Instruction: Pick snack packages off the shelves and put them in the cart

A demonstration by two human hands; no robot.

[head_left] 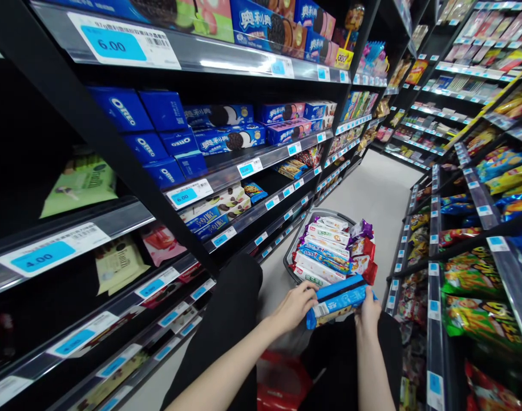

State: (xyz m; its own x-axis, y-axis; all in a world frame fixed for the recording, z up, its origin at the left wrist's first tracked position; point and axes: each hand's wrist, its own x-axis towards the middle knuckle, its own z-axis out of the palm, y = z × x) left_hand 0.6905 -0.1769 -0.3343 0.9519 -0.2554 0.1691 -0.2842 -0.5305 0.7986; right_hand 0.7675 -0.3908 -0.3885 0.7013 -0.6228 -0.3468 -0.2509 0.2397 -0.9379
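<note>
We see a long, bright-blue plastic-wrapped snack packet [341, 298] held level above the person's lap, just on the near side of a grey-rimmed shopping basket [291, 264] standing on the floor. The left hand's [295, 308] grip is closed on the packet's left end, fingers bent over its upper edge. The right hand's [368, 315] grip is closed on the other end, thumb laid along the wrapper; we cannot tell how its fingers sit underneath.

We judge the packet light enough for either hand alone, firm along its length but with softer, crinkling ends. The glossy film looks somewhat slippery, and the contents are probably brittle, so we would hold it lightly by both ends, or around the middle without squeezing or bending it.

In the basket, long white wrapped packets [327, 235] lie side by side, with red and purple wrappers at their right ends. Left of the basket stand tiered black shelves [226, 157] of snacks.
</note>
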